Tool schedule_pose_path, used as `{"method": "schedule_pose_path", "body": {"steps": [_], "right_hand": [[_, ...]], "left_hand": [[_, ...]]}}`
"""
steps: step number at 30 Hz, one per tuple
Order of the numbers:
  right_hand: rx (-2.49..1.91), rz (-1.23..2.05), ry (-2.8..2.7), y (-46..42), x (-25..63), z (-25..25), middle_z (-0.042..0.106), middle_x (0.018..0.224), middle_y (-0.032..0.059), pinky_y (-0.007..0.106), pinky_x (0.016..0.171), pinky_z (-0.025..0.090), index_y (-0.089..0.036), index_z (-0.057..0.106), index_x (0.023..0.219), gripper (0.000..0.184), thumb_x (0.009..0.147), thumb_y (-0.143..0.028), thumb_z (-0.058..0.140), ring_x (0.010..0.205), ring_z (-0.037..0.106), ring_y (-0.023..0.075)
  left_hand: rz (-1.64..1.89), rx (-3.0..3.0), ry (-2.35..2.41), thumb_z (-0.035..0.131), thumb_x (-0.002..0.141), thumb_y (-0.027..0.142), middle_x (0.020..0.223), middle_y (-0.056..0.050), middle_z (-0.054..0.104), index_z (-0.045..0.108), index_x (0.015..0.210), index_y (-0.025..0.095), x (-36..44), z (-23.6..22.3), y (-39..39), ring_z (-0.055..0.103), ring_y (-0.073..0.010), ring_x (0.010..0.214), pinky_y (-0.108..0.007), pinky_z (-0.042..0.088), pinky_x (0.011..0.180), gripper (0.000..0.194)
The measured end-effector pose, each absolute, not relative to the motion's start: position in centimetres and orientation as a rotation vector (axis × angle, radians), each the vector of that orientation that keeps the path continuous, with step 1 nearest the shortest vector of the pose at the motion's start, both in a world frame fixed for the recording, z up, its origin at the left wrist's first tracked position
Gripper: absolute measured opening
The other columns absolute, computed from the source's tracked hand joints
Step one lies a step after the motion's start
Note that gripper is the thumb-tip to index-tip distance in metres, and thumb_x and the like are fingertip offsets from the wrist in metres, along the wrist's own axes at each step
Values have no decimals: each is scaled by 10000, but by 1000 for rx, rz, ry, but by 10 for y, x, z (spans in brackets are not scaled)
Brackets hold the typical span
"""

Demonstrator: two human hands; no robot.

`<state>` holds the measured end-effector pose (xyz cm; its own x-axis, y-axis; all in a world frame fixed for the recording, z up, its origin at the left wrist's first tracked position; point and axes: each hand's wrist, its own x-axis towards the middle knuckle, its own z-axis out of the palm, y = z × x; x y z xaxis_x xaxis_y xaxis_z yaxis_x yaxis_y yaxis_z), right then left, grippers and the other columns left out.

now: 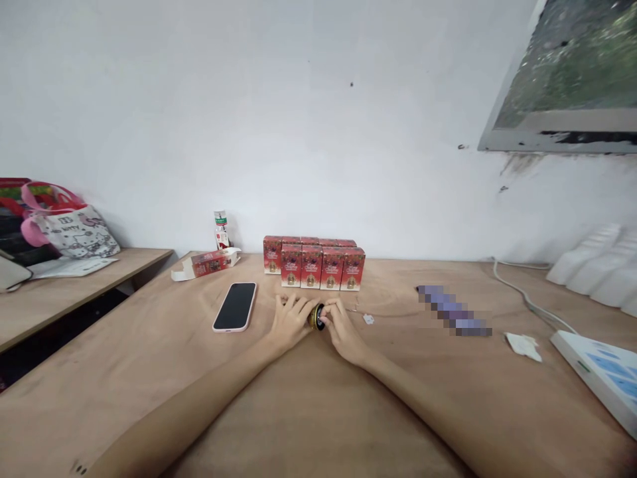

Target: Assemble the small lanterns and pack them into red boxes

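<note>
Low over the table, my left hand (290, 322) is closed around a small gold jar (312, 317) with a dark end, tipped on its side. My right hand (342, 330) has its fingertips on the jar's dark, lid-like end. The fingers cover much of the jar. Just beyond my hands stand several small red printed boxes (311, 267) in two close rows. A tiny white scrap (368, 319) lies to the right of my right hand.
A phone (235, 307) lies left of my hands, with an open red box (213, 263) and a small bottle (221, 230) behind it. At right are a pixelated purplish thing (450, 309), a crumpled tissue (523, 346), a white device (597, 372) with its cable, and white bottles (597, 265).
</note>
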<state>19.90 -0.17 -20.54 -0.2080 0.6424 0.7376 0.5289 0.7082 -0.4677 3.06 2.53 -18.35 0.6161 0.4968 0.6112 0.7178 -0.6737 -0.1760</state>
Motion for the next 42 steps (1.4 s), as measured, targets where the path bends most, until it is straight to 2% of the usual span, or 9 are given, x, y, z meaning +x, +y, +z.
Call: {"method": "schedule_pose_path", "body": {"steps": [6,13,22,30,36,42], "right_hand": [[-920,101,-1842,-8,199,-195,543,914,65,372,832,450,-214,516,907,103,910,-249,420,901,541,206],[-924,114,-1844,-7,202,-194,556,869,48,339,799,467,-218,558,815,132,900,-237,458,868,563,190],[-953,215,-1810,-5,199,-197,564,801,34,304,700,467,-223,471,805,128,899,-227,385,742,557,173],[-1266,369,-1687,5,198,-208,564,638,-7,304,596,482,-229,398,735,89,802,-172,407,606,595,178],[-1359,342,-1723,13,205,-206,635,711,12,283,645,493,-196,496,769,166,693,-51,472,657,626,164],[-1512,203,-1795,16,217,-199,653,825,66,292,719,468,-167,575,766,185,711,-25,470,767,612,183]], "left_hand": [[-784,-2416,-1024,563,824,250,995,-81,656,530,1184,199,31,-184,26,528,-249,915,-406,345,794,365],[-791,-2403,-1044,563,822,250,999,-96,660,548,1172,210,33,-183,25,523,-260,920,-411,355,782,353],[-762,-2378,-1049,557,827,259,987,-92,665,564,1128,204,34,-180,24,520,-263,896,-394,338,736,306],[-615,-2314,-1089,541,787,131,919,-87,660,594,957,186,39,-175,21,523,-277,871,-388,346,673,186],[-474,-2252,-1066,450,848,98,825,-100,642,601,887,162,49,-171,20,529,-266,843,-382,357,666,168],[-383,-2287,-949,485,865,113,844,-101,657,613,866,144,71,-158,32,535,-264,901,-422,374,763,132]]}}
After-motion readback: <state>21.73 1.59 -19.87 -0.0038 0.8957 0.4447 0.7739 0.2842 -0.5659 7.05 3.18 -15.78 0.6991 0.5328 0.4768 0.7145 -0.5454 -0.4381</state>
